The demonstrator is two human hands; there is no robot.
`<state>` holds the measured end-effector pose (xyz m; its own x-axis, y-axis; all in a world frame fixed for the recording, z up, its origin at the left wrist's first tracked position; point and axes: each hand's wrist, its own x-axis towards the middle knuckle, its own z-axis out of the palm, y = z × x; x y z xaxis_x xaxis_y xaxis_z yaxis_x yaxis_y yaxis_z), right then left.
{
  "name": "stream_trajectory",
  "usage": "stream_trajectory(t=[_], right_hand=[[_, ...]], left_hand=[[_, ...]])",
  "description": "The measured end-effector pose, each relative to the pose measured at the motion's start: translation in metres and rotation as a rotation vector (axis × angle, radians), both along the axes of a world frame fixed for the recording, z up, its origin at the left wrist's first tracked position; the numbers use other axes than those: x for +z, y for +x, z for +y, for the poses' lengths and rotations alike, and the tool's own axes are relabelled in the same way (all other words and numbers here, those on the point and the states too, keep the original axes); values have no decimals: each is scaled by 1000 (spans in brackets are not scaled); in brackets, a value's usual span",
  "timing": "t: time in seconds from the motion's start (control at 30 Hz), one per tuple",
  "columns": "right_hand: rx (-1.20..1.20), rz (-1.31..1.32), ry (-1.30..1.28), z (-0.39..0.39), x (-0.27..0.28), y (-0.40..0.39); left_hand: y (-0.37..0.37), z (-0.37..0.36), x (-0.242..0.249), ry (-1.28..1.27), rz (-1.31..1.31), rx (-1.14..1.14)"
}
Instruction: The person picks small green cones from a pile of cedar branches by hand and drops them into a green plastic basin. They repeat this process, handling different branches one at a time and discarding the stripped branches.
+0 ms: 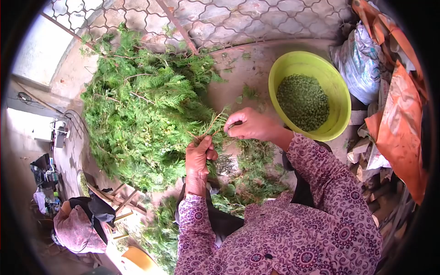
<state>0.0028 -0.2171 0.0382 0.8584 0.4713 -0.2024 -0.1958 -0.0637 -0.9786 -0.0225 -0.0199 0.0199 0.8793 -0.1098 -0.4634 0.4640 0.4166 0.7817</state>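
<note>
My left hand (198, 158) is closed in a pinch on a thin evergreen twig (214, 123), which sticks up and out past the fingertips. Just to the right, my right hand (252, 123) has its thumb and fingers curled together beside the twig's tip. What sits between those fingers, if anything, is too small to tell. A big heap of green feathery evergreen branches (146, 105) lies on the floor by my left hand. Beyond my right hand stands a yellow-green basin (343, 103), partly filled with small round green cones or berries (302, 103).
Loose sprigs (252, 169) litter the floor near my legs. A wire mesh (256, 20) runs along the back. At right are a white sack (360, 64), an orange sheet (398, 137) and wood pieces. Another person (82, 224) sits at lower left near a yellow container (140, 260).
</note>
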Motion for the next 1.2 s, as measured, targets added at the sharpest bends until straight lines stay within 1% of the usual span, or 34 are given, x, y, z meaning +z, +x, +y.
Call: stream_trajectory(t=[0.03,0.13,0.27,0.37,0.43,0.47,0.53,0.57,0.63,0.67,0.7,0.77,0.8,0.87,0.9,0.93,1.0,1.03,1.07,1.1,1.13,1.17,1.2], right_hand=[[-1,-1,0,4,-6,-1],[-23,107,27,9,-15,0],[-5,92,6,12,-20,1],[0,125,30,16,-16,-3],[-77,216,128,20,-20,-2],[-74,217,130,20,-20,-1],[-53,10,-25,16,-18,0],[-62,8,-30,16,-19,0],[-109,-578,-403,12,-20,1],[-124,-601,-666,9,-18,2],[-137,-598,-679,1,-17,2],[-310,-651,-563,-11,-12,9],[-389,-660,-453,-20,-4,13],[-560,-639,-419,-48,12,19],[-659,-662,-497,-64,14,21],[-761,-572,-642,-82,14,24],[-933,-677,-1115,-126,-14,37],[-971,-686,-1326,-140,-22,34],[-1004,-692,-1540,-151,-25,32],[-1000,-702,-1540,-163,-24,30],[-973,-549,-1482,-173,-22,29],[-941,-397,-1420,-178,-22,29],[-933,-403,-1421,-178,-24,29]], left_hand=[[0,-2,0,10,2,10],[0,-4,0,-21,-8,-14],[-1,-5,2,0,-13,-12],[-3,-5,0,-36,-12,-2],[-3,-6,2,-2,-13,-1],[-3,-5,0,-1,-7,-17],[-5,-5,2,6,-11,-10],[-5,-7,2,7,-19,-11],[-6,-10,-1,29,-57,-23],[-7,-10,2,-10,-75,-7],[-7,-7,7,-42,-92,14],[-1,2,8,-86,-150,-1],[0,4,9,-123,-144,47],[0,4,9,-161,-134,100],[0,2,10,-193,-110,136],[1,0,10,-226,-88,172],[3,0,9,-287,-51,222],[4,1,11,-291,-55,224],[6,3,12,-225,-52,233],[6,4,13,-158,-47,245],[6,5,13,-251,-66,194],[7,5,12,-255,-67,205],[8,4,11,-272,-78,197]])
